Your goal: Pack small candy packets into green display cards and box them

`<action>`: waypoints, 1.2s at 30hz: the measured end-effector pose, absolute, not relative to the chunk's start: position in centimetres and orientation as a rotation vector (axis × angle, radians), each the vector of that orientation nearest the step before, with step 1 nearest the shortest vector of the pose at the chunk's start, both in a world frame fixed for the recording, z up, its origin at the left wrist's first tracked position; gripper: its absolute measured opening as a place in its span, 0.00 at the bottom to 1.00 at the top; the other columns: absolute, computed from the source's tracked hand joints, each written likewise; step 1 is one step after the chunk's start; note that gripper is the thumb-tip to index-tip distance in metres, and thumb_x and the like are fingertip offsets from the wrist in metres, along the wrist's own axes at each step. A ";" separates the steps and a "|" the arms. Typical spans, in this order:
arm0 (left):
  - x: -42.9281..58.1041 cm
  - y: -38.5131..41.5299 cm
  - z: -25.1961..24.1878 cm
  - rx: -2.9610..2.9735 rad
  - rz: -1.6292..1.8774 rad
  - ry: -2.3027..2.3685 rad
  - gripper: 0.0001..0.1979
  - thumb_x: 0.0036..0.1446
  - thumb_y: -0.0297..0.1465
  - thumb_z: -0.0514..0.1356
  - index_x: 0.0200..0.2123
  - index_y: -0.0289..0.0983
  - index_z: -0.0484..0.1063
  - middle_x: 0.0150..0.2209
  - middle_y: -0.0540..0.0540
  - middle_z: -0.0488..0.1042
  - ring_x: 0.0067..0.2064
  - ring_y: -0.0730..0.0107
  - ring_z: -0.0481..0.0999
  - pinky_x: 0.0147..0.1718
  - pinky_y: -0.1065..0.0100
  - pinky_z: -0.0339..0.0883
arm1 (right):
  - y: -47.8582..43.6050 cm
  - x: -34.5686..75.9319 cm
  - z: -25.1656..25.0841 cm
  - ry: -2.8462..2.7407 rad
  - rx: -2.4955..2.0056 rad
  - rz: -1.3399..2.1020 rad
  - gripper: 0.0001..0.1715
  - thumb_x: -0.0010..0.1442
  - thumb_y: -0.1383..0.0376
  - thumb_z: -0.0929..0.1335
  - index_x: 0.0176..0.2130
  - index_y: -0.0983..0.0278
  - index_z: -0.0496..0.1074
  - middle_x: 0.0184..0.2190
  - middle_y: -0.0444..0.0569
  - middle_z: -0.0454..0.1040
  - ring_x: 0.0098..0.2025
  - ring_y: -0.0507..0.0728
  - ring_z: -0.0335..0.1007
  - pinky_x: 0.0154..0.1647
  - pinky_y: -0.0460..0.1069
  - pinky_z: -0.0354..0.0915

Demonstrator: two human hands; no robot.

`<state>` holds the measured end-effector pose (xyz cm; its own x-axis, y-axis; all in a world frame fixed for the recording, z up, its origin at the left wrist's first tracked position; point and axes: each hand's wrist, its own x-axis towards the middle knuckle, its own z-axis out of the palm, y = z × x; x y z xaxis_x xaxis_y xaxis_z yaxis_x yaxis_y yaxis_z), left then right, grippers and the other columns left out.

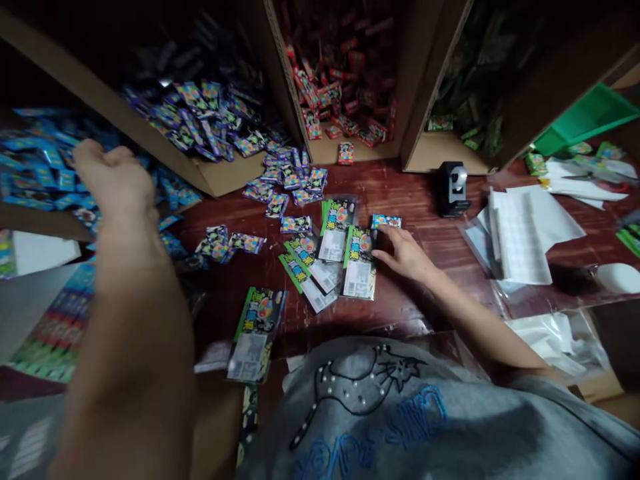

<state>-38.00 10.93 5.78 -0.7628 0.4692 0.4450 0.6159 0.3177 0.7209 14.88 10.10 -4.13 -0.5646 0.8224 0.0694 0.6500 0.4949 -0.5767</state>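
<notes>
My left hand (117, 177) reaches into a pile of blue candy packets (47, 160) at the far left; its fingertips are hidden and it is blurred. My right hand (407, 255) rests on the table with thumb and forefinger apart. Its fingertips are at a single blue packet (386, 221) and the edge of a black-and-green printed pouch (359, 263). More such pouches (320, 267) lie fanned to its left, with a purple packet (296, 225) above them. Another pouch stack (255, 333) lies by the table's front edge.
Cardboard bins hold purple packets (200, 120), red packets (345, 87) and green packets (473, 130). Purple packets spill onto the table. A black tape dispenser (453, 190) stands right of centre, near white sheets (520, 237) and a green tray (583, 120).
</notes>
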 end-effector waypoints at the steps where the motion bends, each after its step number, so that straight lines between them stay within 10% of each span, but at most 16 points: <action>1: -35.1 9.4 5.6 -1.057 -1.470 -2.382 0.19 0.66 0.30 0.54 0.58 0.31 0.65 0.55 0.42 0.77 0.57 0.70 0.77 0.63 0.51 0.66 | 10.3 14.3 -4.1 -2.418 -1.250 0.663 0.40 0.69 0.50 0.70 0.70 0.67 0.65 0.69 0.64 0.69 0.71 0.73 0.63 0.73 0.68 0.61; 7: -14.1 1.3 0.5 -1.962 -1.535 -2.487 0.33 0.59 0.40 0.67 0.66 0.44 0.67 0.58 0.39 0.78 0.54 0.55 0.82 0.52 0.55 0.78 | 12.6 11.8 -3.2 -2.382 -1.510 0.437 0.32 0.71 0.52 0.68 0.65 0.68 0.71 0.60 0.67 0.71 0.62 0.74 0.66 0.64 0.68 0.66; 13: -7.1 3.3 -4.4 -2.063 -1.147 -2.869 0.44 0.51 0.38 0.76 0.68 0.35 0.67 0.60 0.30 0.77 0.62 0.39 0.77 0.64 0.46 0.68 | 9.2 10.6 -4.1 -2.445 -1.502 0.491 0.33 0.66 0.47 0.73 0.59 0.67 0.76 0.64 0.70 0.67 0.67 0.80 0.58 0.65 0.74 0.61; 17: -6.8 3.8 -5.8 -2.092 -1.288 -2.922 0.48 0.42 0.36 0.80 0.66 0.39 0.68 0.55 0.35 0.80 0.58 0.44 0.80 0.58 0.50 0.74 | 5.7 11.7 -5.8 -2.341 -1.458 0.566 0.28 0.69 0.54 0.71 0.63 0.62 0.73 0.66 0.66 0.67 0.67 0.76 0.60 0.66 0.73 0.61; 24: -5.7 0.0 -6.6 -2.108 -1.727 -2.976 0.48 0.52 0.32 0.74 0.73 0.40 0.59 0.56 0.37 0.78 0.39 0.67 0.83 0.43 0.61 0.80 | 4.2 13.3 -7.6 -2.128 -1.279 0.879 0.52 0.63 0.63 0.74 0.76 0.70 0.51 0.65 0.70 0.66 0.65 0.69 0.70 0.66 0.66 0.69; 28: -6.4 -3.6 -5.8 -2.086 -1.801 -2.933 0.44 0.48 0.32 0.76 0.68 0.43 0.66 0.61 0.36 0.75 0.50 0.57 0.81 0.49 0.55 0.79 | 2.1 13.4 -7.3 -2.114 -1.049 1.098 0.45 0.66 0.68 0.68 0.76 0.57 0.51 0.63 0.59 0.70 0.54 0.58 0.78 0.56 0.57 0.78; 32: -7.7 -8.2 -5.1 -1.935 -1.495 -2.704 0.41 0.50 0.37 0.75 0.67 0.47 0.68 0.66 0.37 0.68 0.67 0.44 0.70 0.61 0.48 0.73 | -0.1 13.4 -6.6 -2.257 -0.946 1.025 0.48 0.64 0.57 0.75 0.75 0.59 0.56 0.71 0.62 0.64 0.71 0.70 0.63 0.71 0.68 0.65; 36: -7.8 -10.8 -5.8 -1.704 -1.750 -2.859 0.34 0.57 0.37 0.71 0.66 0.46 0.68 0.64 0.37 0.71 0.64 0.49 0.75 0.59 0.51 0.76 | -0.7 12.5 -6.6 -2.355 -1.113 0.981 0.48 0.65 0.53 0.74 0.75 0.64 0.57 0.66 0.67 0.70 0.68 0.76 0.64 0.70 0.74 0.62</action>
